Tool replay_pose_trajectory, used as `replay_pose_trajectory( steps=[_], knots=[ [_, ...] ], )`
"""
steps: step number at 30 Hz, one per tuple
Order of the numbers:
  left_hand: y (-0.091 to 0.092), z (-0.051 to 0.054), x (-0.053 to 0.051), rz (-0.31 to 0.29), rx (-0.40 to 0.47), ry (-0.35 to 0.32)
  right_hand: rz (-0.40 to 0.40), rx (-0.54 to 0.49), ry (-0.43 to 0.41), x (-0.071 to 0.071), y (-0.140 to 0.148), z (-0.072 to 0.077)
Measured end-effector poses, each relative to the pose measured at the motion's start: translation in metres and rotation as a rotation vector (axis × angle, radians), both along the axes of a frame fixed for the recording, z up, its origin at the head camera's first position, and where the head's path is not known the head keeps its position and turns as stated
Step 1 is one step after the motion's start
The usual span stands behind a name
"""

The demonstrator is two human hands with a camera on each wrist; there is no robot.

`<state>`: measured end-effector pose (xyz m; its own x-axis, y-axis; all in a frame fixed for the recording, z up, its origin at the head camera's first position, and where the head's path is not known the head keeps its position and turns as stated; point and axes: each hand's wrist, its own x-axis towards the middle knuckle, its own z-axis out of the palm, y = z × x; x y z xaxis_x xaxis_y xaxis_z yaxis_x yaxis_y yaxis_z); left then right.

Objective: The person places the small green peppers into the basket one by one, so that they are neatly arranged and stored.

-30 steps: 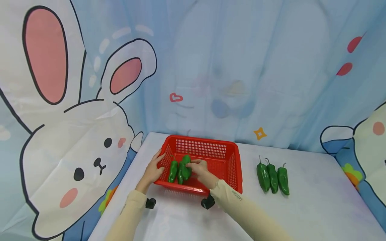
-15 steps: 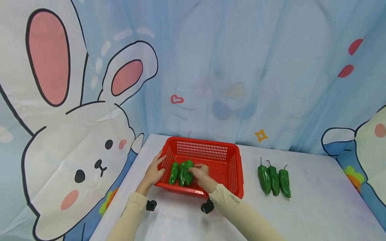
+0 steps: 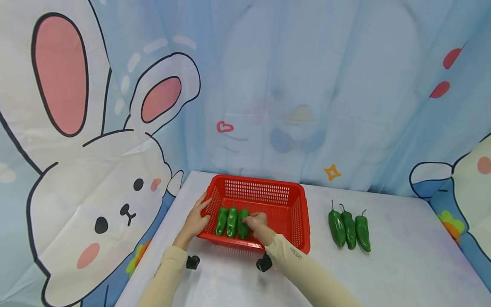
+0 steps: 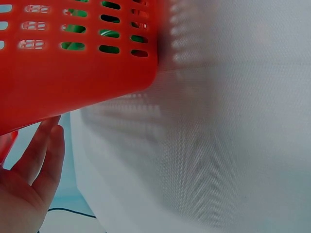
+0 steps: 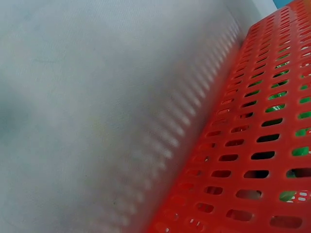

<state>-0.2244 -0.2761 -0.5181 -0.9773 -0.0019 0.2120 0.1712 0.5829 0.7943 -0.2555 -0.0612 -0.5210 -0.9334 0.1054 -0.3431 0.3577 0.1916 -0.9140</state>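
Note:
In the head view, three green chili peppers lie side by side at the left end of a red plastic basket (image 3: 278,215). They are the left pepper (image 3: 221,221), the middle pepper (image 3: 232,222) and the right pepper (image 3: 243,228). My right hand (image 3: 261,226) pinches the right pepper from its right side. At the basket's left rim rests my left hand (image 3: 194,221). Its fingers look straight in the left wrist view, where the hand (image 4: 34,179) touches the rim from outside. The right wrist view shows only the basket's slotted wall (image 5: 262,145), with no hand.
Three more green peppers (image 3: 348,230) lie in a row on the white table (image 3: 402,247), right of the basket. A blue curtain (image 3: 291,85) with cartoon rabbits hangs behind the table. Black wrist devices (image 3: 264,262) sit below the hands near the basket's front.
The right pepper was overlapping the middle one and now lies beside it, apart and upright in the row. My right hand shifted slightly right and down with it. The left hand stayed at the rim.

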Motion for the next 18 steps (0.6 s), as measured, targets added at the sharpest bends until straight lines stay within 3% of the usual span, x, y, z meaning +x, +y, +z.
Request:
replay_pose_trajectory(
  steps=[10, 18],
  knots=[
    [0.0005, 0.0015, 0.0008, 0.007, 0.015, -0.008, 0.019, 0.034, -0.032, 0.0016, -0.0001, 0.0023],
    [-0.0001, 0.0014, 0.0013, 0.0, -0.001, -0.017, 0.066, 0.049, -0.008, 0.001, 0.0048, 0.004]
  ],
)
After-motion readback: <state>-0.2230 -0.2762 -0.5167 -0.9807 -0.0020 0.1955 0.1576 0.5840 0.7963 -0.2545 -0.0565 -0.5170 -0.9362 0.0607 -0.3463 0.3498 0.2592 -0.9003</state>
